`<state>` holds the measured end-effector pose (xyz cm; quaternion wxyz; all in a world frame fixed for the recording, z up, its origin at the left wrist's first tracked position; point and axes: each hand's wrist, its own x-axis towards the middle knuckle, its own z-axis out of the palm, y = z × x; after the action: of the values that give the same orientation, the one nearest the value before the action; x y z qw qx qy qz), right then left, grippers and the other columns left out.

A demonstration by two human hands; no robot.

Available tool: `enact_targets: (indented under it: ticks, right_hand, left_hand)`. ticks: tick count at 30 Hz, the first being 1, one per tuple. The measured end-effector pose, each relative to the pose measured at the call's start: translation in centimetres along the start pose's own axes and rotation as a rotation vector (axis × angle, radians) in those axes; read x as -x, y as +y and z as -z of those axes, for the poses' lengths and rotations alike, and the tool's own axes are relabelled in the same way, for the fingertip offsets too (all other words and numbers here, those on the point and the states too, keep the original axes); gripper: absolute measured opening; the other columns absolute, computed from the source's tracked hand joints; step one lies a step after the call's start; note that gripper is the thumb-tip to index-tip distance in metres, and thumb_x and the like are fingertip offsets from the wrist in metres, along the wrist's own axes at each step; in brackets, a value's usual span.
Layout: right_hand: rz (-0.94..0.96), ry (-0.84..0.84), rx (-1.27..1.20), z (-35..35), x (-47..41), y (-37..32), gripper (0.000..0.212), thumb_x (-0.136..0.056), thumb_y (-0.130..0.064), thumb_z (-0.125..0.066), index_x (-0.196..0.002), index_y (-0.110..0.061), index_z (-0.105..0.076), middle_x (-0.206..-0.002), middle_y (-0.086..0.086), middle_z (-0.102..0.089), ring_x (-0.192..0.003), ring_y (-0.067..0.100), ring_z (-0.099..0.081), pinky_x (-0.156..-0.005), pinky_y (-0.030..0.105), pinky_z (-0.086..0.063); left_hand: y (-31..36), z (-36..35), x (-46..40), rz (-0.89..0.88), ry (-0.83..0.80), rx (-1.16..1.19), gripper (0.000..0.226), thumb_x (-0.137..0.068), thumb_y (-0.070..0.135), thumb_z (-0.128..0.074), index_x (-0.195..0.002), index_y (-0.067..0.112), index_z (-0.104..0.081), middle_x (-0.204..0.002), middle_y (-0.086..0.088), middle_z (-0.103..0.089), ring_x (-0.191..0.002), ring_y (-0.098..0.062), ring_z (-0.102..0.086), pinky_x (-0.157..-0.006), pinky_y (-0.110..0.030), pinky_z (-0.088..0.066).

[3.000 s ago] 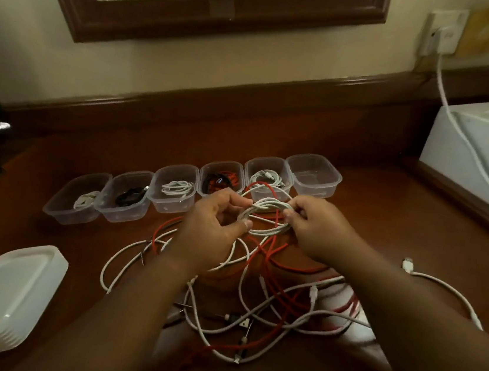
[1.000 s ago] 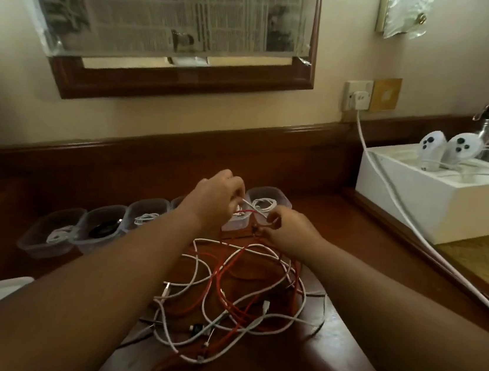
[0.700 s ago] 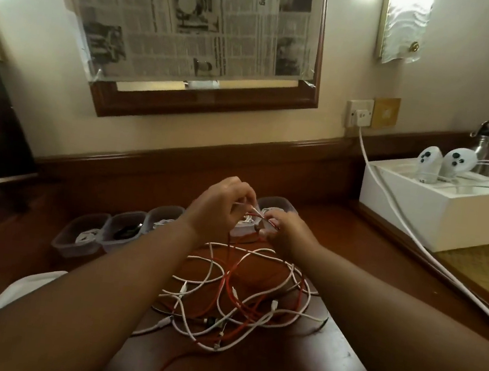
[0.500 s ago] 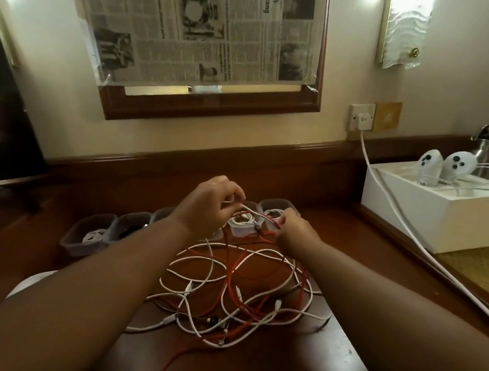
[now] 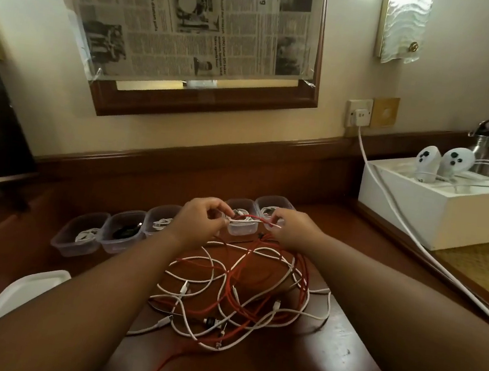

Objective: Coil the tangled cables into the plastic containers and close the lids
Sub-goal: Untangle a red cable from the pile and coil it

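A tangle of white and red cables (image 5: pixel 242 296) lies on the brown table in front of me. Behind it stands a row of small clear plastic containers (image 5: pixel 122 227) without lids, most holding a coiled cable. My left hand (image 5: pixel 198 223) and my right hand (image 5: pixel 291 229) each pinch a white cable (image 5: pixel 248 220) stretched between them, with a red strand beside it, just above the second container from the right (image 5: pixel 241 229). The rightmost container (image 5: pixel 275 203) holds some white cable and is partly hidden by my right hand.
A stack of white lids (image 5: pixel 16 299) lies at the near left. A white box (image 5: pixel 437 206) with two controllers stands at the right. A white power cord (image 5: pixel 388 209) runs from the wall socket across the right edge. A dark screen stands at far left.
The camera has tilted up and back, so more wall shows. My hands have carried the white cable from above the tangle forward to the containers at the right end of the row.
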<state>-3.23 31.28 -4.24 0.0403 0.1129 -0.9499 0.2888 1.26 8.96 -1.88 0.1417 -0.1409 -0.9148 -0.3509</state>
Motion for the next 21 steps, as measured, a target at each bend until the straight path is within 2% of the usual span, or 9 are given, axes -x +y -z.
enact_targets:
  ticks: [3, 5, 7, 10, 12, 15, 18, 21]
  right_hand:
    - [0.08, 0.02, 0.123, -0.6, -0.1, 0.1, 0.046, -0.089, -0.036, -0.07, -0.128, -0.024, -0.05, -0.125, 0.005, -0.056, -0.102, 0.021, -0.059, -0.072, 0.027, -0.049]
    - [0.126, -0.003, 0.263, -1.1, -0.2, 0.4, 0.054, -0.086, -0.044, -0.07, -0.131, -0.024, -0.049, -0.13, 0.005, -0.051, -0.11, 0.025, -0.057, -0.081, 0.034, -0.052]
    - [0.13, -0.1, 0.438, -1.7, -0.1, 0.8, 0.052, -0.085, -0.047, -0.069, -0.129, -0.022, -0.053, -0.126, 0.005, -0.057, -0.11, 0.027, -0.058, -0.087, 0.042, -0.054]
    - [0.099, -0.203, 0.574, -2.7, 0.5, 1.3, 0.025, -0.09, -0.021, -0.064, -0.114, -0.016, -0.06, -0.113, 0.007, -0.065, -0.1, 0.028, -0.062, -0.082, 0.041, -0.056]
    - [0.112, -0.178, 0.635, -3.0, 0.8, 1.7, 0.018, -0.089, -0.011, -0.058, -0.106, -0.016, -0.063, -0.107, 0.007, -0.066, -0.096, 0.029, -0.064, -0.077, 0.04, -0.056]
    - [0.153, -0.134, 0.691, -3.4, 1.1, 2.2, 0.023, -0.09, -0.008, -0.056, -0.11, -0.017, -0.064, -0.106, 0.008, -0.065, -0.097, 0.031, -0.064, -0.069, 0.036, -0.051]
    - [0.193, -0.102, 0.643, -3.6, 1.5, 2.4, 0.025, -0.092, -0.011, -0.055, -0.114, -0.022, -0.062, -0.103, 0.005, -0.064, -0.094, 0.028, -0.064, -0.064, 0.035, -0.047]
    - [0.055, -0.033, 0.321, -2.9, 1.5, 2.0, 0.012, -0.096, -0.023, -0.053, -0.101, -0.021, -0.064, -0.095, 0.002, -0.065, -0.083, 0.02, -0.061, -0.07, 0.035, -0.054]
  left_hand:
    - [0.1, 0.1, -0.3, 0.009, 0.064, 0.015, 0.008, -0.092, 0.012, -0.067, -0.097, 0.018, -0.069, -0.087, -0.007, -0.069, -0.077, -0.018, -0.068, -0.067, -0.029, -0.058]
    - [0.0, 0.0, -0.4, 0.016, 0.064, 0.0, 0.007, -0.092, 0.013, -0.067, -0.096, 0.018, -0.069, -0.086, -0.005, -0.068, -0.074, -0.014, -0.065, -0.063, -0.023, -0.056]
    - [-0.4, -0.2, -0.5, 0.014, 0.051, -0.016, 0.007, -0.092, 0.013, -0.067, -0.095, 0.019, -0.069, -0.088, -0.004, -0.068, -0.079, -0.017, -0.066, -0.069, -0.031, -0.059]
    - [-0.9, -0.6, -0.6, 0.027, 0.046, -0.002, 0.009, -0.092, 0.013, -0.067, -0.093, 0.022, -0.068, -0.09, -0.006, -0.069, -0.084, -0.022, -0.067, -0.074, -0.039, -0.059]
    - [-1.1, -0.9, -0.8, 0.034, 0.053, 0.005, 0.013, -0.091, 0.013, -0.067, -0.09, 0.026, -0.067, -0.09, -0.007, -0.069, -0.084, -0.022, -0.067, -0.073, -0.037, -0.059]
    - [-1.3, -1.0, -1.0, 0.041, 0.064, 0.012, 0.014, -0.091, 0.014, -0.068, -0.087, 0.028, -0.067, -0.089, -0.005, -0.069, -0.083, -0.021, -0.067, -0.073, -0.036, -0.059]
    - [-1.6, -1.1, -1.3, 0.04, 0.088, -0.018, 0.015, -0.091, 0.015, -0.068, -0.086, 0.029, -0.067, -0.089, 0.0, -0.068, -0.084, -0.017, -0.065, -0.073, -0.034, -0.058]
    - [-2.2, -1.6, -1.3, 0.03, 0.111, -0.155, 0.019, -0.09, 0.012, -0.066, -0.081, 0.029, -0.066, -0.094, 0.003, -0.062, -0.087, -0.015, -0.061, -0.07, -0.028, -0.05]
